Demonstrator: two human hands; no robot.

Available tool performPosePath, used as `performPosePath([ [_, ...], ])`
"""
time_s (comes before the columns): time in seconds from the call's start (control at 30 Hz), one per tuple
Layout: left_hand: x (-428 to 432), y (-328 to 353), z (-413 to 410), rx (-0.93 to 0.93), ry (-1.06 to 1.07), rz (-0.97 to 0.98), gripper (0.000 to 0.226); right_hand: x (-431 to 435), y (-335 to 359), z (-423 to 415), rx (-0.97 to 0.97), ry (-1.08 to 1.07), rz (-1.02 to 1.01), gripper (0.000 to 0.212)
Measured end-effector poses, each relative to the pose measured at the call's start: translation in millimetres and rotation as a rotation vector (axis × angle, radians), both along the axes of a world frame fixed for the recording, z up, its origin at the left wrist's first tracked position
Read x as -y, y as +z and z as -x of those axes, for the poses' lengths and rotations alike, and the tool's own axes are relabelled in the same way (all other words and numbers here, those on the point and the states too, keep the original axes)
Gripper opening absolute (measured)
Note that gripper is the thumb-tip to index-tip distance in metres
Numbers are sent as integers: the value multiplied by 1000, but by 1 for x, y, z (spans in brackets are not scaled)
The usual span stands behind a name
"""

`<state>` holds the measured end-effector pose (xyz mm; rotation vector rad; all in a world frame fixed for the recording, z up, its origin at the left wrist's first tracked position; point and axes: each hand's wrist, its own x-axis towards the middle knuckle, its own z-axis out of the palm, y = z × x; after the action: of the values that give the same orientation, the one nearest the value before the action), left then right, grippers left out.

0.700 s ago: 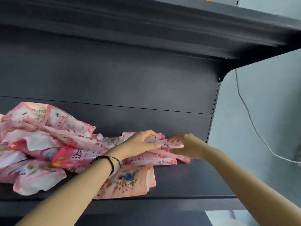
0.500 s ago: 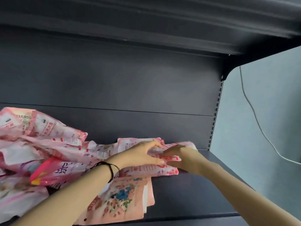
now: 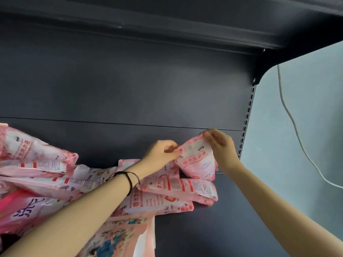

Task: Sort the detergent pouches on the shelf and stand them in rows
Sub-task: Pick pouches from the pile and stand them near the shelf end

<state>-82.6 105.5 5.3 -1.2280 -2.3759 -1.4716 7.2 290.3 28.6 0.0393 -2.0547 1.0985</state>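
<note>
Both our hands are on one pink pouch [image 3: 196, 162]. Left hand [image 3: 163, 153] pinches its upper left edge; right hand [image 3: 220, 145] pinches the top right corner, fingers curled. Pouch upright, near the back panel [image 3: 130, 89], toward the right end of the dark shelf [image 3: 232, 210]; whether its base touches the shelf we cannot tell. Loose heap of pouches [image 3: 46, 175] lies flat to the left. Black cord band [image 3: 128, 178] on our left wrist. White cable [image 3: 289, 115] against the wall.

Dim dark shelf [image 3: 213, 229], daylight seemingly from right, soft motion blur, wide-angle bending at edges
</note>
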Motion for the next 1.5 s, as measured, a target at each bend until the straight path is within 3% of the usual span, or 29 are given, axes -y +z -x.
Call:
performPosePath([
  [0.13, -28, 11, 3, 94, 63, -179, 11, -26, 8, 8, 39, 146, 242, 14],
  [0.3, -61, 10, 8, 386, 129, -392, 10, -63, -32, 11, 312, 183, 358, 13],
  [0.43, -78, -6, 9, 648, 17, -213, 21, -81, -50, 19, 314, 135, 559, 16],
  [0.5, -91, -5, 11, 662, 19, -180, 28, -89, -49, 24, 277, 128, 645, 19],
  [0.77, -153, -2, 17, 734, 16, -322, 7, -130, -52, 27, 236, 87, 786, 22],
  [0.9, -167, -5, 16, 706, -25, -309, 18, -148, -55, 20, 258, 98, 773, 18],
  [0.97, -168, -4, 16, 680, -28, -271, 24, -153, -53, 19, 306, 60, 671, 17],
  [1.03, -163, 0, 15, 589, 1, -156, 29, -159, -47, 16, 421, -69, 377, 17],
  [1.13, -138, 10, 17, 69, 117, 327, 36, -170, -25, 8, 878, -284, -463, 33],
  [1.23, -92, 23, 14, -429, 62, 786, 35, -163, -5, -5, 1115, -316, -841, 37],
  [1.33, -43, 30, 4, -664, 22, 950, 38, -130, 8, -16, 980, -263, -1067, 38],
  [1.5, 19, 26, -14, -786, -84, 1033, 47, -49, 12, -36, 696, -84, -1151, 35],
])
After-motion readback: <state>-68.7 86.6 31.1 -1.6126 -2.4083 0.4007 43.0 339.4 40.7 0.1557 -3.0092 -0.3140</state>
